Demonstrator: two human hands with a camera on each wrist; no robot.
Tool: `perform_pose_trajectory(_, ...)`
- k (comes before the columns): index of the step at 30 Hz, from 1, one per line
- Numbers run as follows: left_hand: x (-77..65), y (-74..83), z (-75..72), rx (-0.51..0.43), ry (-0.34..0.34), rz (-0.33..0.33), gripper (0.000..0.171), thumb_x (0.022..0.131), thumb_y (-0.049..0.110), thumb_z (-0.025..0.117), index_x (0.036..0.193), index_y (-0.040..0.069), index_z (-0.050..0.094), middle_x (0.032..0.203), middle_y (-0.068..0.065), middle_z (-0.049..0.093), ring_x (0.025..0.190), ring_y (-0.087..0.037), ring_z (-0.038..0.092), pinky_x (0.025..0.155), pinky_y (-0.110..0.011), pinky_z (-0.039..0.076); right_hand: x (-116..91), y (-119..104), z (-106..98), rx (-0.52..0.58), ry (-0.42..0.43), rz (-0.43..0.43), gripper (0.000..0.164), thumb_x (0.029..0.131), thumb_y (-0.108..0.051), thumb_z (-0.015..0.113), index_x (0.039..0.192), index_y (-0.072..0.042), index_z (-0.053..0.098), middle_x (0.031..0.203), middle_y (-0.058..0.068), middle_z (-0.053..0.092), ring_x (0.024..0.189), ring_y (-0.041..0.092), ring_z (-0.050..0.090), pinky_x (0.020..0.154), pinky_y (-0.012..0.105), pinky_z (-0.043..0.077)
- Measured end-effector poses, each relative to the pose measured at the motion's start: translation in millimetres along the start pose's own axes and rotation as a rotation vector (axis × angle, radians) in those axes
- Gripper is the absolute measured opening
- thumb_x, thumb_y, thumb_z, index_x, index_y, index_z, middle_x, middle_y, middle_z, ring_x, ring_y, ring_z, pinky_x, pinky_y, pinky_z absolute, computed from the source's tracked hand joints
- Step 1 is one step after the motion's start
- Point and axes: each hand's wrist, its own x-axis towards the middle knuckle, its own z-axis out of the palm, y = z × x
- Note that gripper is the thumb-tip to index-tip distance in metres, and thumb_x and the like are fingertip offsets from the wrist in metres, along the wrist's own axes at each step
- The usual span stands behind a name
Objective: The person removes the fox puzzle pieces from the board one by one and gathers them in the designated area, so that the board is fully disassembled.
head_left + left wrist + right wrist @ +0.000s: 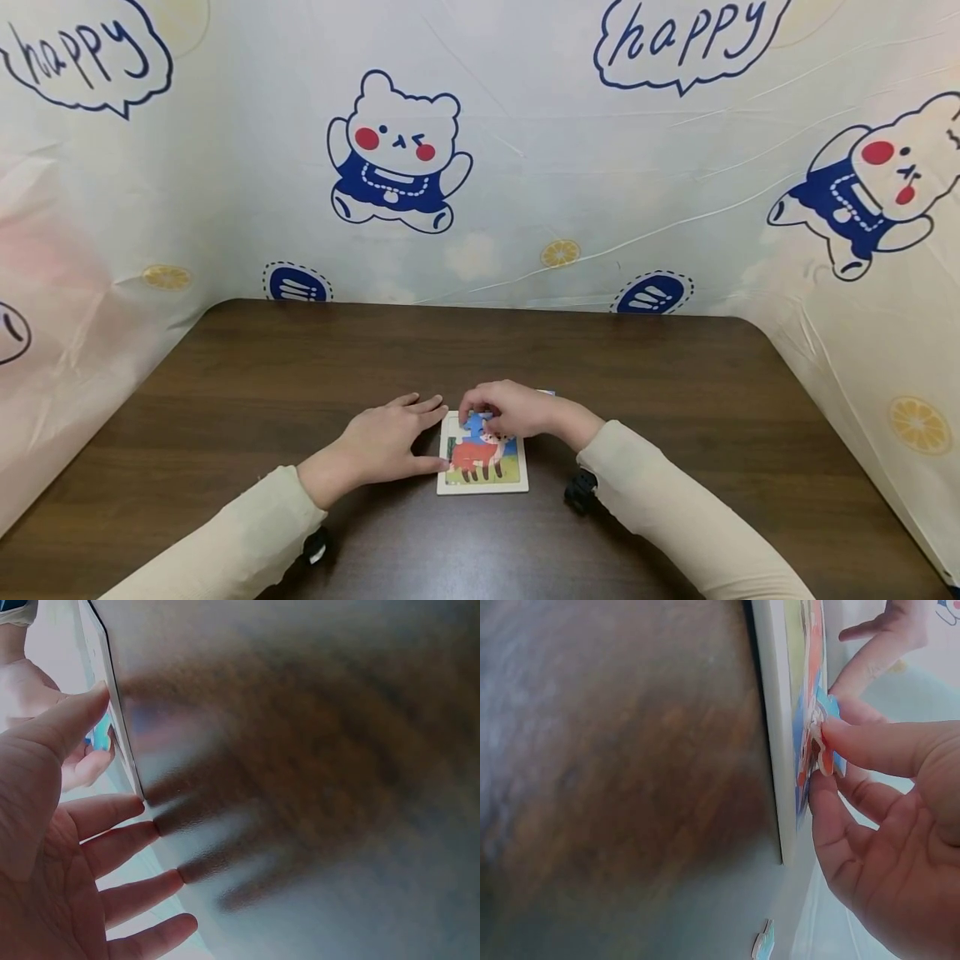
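A small square jigsaw puzzle point(483, 477) with a white frame and a picture of a red-orange animal lies on the table in the head view. My left hand point(382, 442) rests at its left edge, fingers spread and straight, thumb at the frame's side; the left wrist view shows the fingertips point(142, 802) along the rim. Over the upper part of the picture, my right hand point(517, 408) pinches a puzzle piece point(826, 742) between thumb and fingers. That piece shows blue and orange, and its lower edge is close over the board, partly hidden by the fingers.
Another loose puzzle piece point(763, 941) lies on the table beyond the board, partly showing behind my right hand in the head view. The brown wooden table point(300, 358) meets a printed cloth point(510, 200) at the back and sides.
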Motion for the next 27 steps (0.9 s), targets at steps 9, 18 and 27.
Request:
perform_pose_trajectory(9, 1.8, 0.0, -0.3, 0.002, 0.003, -0.004, 0.08, 0.082, 0.065, 0.068, 0.145, 0.018, 0.054, 0.153, -0.004, 0.049, 0.139, -0.036, 0.047, 0.096, -0.054, 0.052, -1.6, -0.8, -5.9, 0.036, 0.01, -0.02, 0.024, 0.098, 0.001, 0.057, 0.113, -0.013, 0.069, 0.109, 0.003, 0.067, 0.093, 0.014, 0.054, 0.086, 0.027, 0.048)
perform_pose_trajectory(18, 1.3, 0.7, -1.7, -0.007, 0.0, -0.003, 0.081, 0.081, 0.065, 0.069, 0.145, 0.017, 0.054, 0.153, -0.005, 0.049, 0.138, -0.036, 0.047, 0.094, -0.055, 0.053, -4.1, -0.7, -7.4, 0.069, 0.032, -0.009, 0.023, 0.096, 0.001, 0.059, 0.112, -0.011, 0.069, 0.109, 0.004, 0.068, 0.095, 0.014, 0.055, 0.093, 0.031, 0.05)
perform_pose_trajectory(27, 0.0, 0.6, 0.0, -0.007, -0.005, -0.015, 0.081, 0.08, 0.066, 0.069, 0.145, 0.018, 0.054, 0.153, -0.004, 0.049, 0.139, -0.036, 0.047, 0.095, -0.056, 0.052, -9.5, 4.5, -7.5, 0.081, 0.045, 0.013, 0.021, 0.096, -0.001, 0.061, 0.112, -0.011, 0.07, 0.104, 0.002, 0.067, 0.093, 0.015, 0.055, 0.09, 0.031, 0.049)
